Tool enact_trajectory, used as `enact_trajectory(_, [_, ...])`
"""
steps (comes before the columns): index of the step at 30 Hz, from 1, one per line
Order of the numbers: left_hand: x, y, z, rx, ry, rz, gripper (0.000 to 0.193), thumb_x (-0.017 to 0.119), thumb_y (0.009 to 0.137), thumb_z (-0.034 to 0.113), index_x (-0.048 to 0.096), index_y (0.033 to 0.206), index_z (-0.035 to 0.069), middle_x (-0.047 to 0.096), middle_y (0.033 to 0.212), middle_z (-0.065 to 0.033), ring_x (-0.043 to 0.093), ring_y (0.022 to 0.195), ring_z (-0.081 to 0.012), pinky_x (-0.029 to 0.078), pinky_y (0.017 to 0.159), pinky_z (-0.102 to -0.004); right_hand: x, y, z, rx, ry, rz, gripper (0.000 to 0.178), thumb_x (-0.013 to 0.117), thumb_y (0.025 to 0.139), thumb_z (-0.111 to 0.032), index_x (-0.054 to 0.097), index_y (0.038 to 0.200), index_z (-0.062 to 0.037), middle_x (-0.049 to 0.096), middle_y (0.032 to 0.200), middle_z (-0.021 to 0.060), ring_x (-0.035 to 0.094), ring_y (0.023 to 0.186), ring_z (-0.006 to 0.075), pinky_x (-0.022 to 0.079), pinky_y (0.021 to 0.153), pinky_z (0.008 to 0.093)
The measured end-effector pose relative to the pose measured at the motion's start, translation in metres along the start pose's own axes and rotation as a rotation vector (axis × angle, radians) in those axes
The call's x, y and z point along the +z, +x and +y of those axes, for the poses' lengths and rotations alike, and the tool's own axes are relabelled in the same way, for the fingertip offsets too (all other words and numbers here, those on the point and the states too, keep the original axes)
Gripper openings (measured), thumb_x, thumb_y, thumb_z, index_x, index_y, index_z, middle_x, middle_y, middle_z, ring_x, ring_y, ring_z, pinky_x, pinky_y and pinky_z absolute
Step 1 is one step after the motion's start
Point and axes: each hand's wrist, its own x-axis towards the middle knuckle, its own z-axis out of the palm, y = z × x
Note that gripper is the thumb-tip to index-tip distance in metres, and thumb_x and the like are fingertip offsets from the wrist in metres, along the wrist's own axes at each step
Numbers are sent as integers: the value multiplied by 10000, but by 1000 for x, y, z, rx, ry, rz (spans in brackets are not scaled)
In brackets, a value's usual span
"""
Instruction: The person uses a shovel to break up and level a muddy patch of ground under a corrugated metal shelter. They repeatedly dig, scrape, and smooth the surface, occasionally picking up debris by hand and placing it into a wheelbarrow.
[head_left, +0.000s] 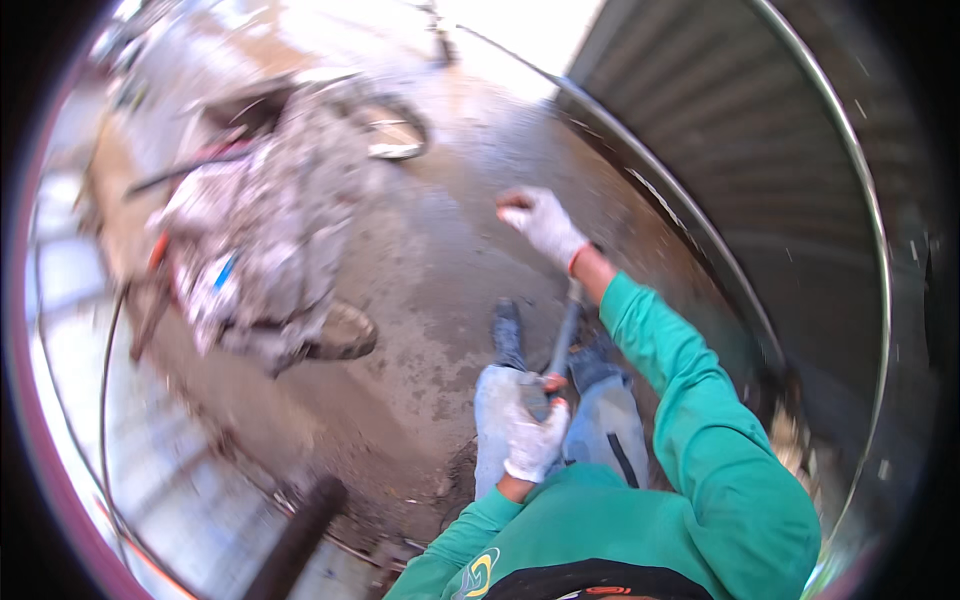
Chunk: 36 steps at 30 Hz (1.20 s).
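Observation:
My left hand [537, 440], in a whitish work glove, is closed around the near end of a grey rod-like tool [566, 340] in front of my legs. The tool points away from me, and its far end passes behind my right wrist, so its head is hidden. My right hand [548, 228] is stretched forward and raised above the wet ground, gloved in white with a reddish cuff. Its fingers are curled in with reddish-orange at the tips; blur hides whether they pinch anything.
To the left stands a blurred load under crumpled pale sheeting [275, 220], with a wheel-like round [395, 132] at its far side. A dark corrugated panel [740, 150] with metal rails rises at right. A dark post [300, 535] juts in at lower left.

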Motion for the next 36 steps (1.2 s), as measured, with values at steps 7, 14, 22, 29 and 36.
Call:
enact_trajectory(7, [45, 12, 29, 0, 187, -348, 393, 548, 801, -187, 634, 1156, -41, 690, 1236, -180, 564, 1353, -333, 390, 1157, -436, 1, -284, 180, 1099, 1156, 372, 505, 698, 961, -532, 643, 1194, -87, 702, 1140, 104, 697, 963, 264, 580, 832, 419])
enact_trajectory(14, [134, 19, 82, 137, 650, -704, 364, 487, 762, -190, 708, 1023, -66, 736, 1082, -204, 617, 1292, -385, 386, 1167, -486, -29, -193, 186, 583, 2190, 824, 329, 640, 1019, -421, 566, 1064, -104, 650, 843, 87, 654, 681, 220, 568, 600, 392])
enact_trajectory(22, [217, 26, 112, 345, 904, -871, 259, 542, 788, -182, 670, 976, -60, 728, 1046, -199, 654, 1235, -364, 465, 1119, -496, -112, -178, 188, 557, 2174, 959, 193, 594, 1028, -260, 514, 980, -91, 545, 698, 60, 558, 538, 200, 491, 488, 383])
enact_trajectory(29, [302, 77, 126, 297, 802, -949, 209, 629, 801, -99, 654, 987, -7, 709, 967, -187, 648, 1210, -412, 480, 1103, -555, -188, -162, 213, 665, 2145, 881, 148, 648, 968, -225, 612, 949, -82, 614, 726, 52, 687, 580, 199, 475, 394, 375])
enact_trajectory(36, [349, 93, 133, 278, 860, -1012, 168, 578, 827, -98, 636, 962, -16, 705, 922, -174, 675, 1141, -374, 454, 1137, -552, -207, -162, 232, 551, 2225, 943, 198, 734, 917, -205, 602, 832, -83, 611, 724, 39, 661, 601, 161, 514, 461, 343])
